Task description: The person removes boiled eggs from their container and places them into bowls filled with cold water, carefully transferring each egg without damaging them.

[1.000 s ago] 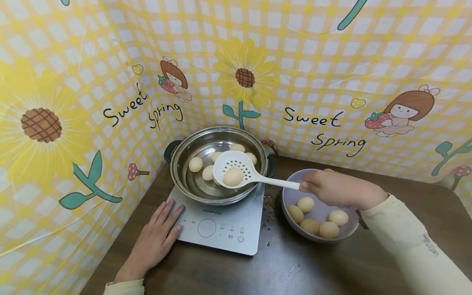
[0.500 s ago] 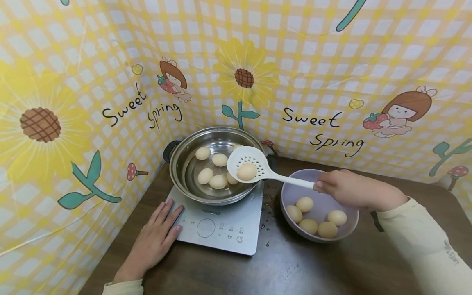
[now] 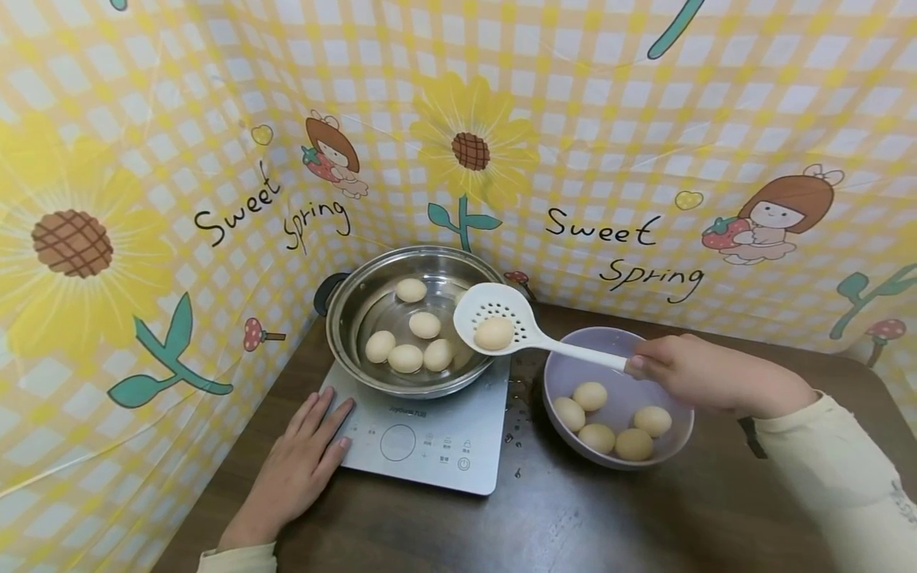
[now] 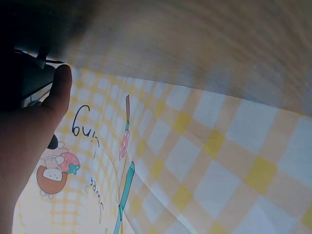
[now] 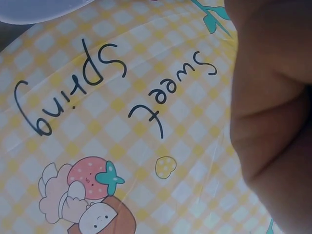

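Right grip (image 3: 705, 372) is curled round the ladle (image 3: 533, 335); the egg (image 3: 494, 333) is borne between nine and ten o'clock, along the ladle's long axis.

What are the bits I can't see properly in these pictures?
Head view: part of the pot, hidden by the white skimmer.
Head view: small signs on the silver cooker, too tiny to read.
Right wrist view: most of the purple bowl, cut off by the top edge.
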`<state>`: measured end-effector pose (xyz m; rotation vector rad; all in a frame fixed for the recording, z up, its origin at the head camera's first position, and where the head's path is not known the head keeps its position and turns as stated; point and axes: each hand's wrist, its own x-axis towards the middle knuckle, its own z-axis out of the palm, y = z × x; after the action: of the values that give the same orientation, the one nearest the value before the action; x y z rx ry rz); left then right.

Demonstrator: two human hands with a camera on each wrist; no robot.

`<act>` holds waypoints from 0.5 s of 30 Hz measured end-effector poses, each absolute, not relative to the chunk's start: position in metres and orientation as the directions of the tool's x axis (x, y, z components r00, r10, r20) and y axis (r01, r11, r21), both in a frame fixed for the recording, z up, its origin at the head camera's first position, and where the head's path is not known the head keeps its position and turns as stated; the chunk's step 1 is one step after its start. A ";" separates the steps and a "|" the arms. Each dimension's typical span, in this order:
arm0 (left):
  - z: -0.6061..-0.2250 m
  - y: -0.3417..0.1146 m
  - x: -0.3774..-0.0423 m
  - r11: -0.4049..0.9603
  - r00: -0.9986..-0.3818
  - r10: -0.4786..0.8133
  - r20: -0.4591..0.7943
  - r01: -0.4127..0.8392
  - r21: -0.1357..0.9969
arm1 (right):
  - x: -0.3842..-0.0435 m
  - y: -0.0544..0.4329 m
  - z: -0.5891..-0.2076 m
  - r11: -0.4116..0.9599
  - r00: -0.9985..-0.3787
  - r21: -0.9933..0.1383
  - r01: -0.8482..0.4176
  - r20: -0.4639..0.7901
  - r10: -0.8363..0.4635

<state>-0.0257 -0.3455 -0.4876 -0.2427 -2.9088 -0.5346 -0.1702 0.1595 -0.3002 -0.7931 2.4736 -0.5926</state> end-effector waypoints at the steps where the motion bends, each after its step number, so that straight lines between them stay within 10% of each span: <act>1: -0.488 -0.346 -0.025 0.922 -0.971 0.128 0.201 0.191 0.336 | -0.170 0.160 -0.301 0.736 -0.719 -0.533 -0.418 -0.301 -0.626; 15: -0.484 -0.344 -0.025 0.922 -0.970 0.133 0.203 0.197 0.334 | -0.163 0.175 -0.300 0.761 -0.740 -0.592 -0.265 -0.382 -0.554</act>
<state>-0.0248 -0.3442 -0.4836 -0.2514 -2.9053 -0.5312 -0.1629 0.1746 -0.3001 -0.6127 2.4034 -0.6950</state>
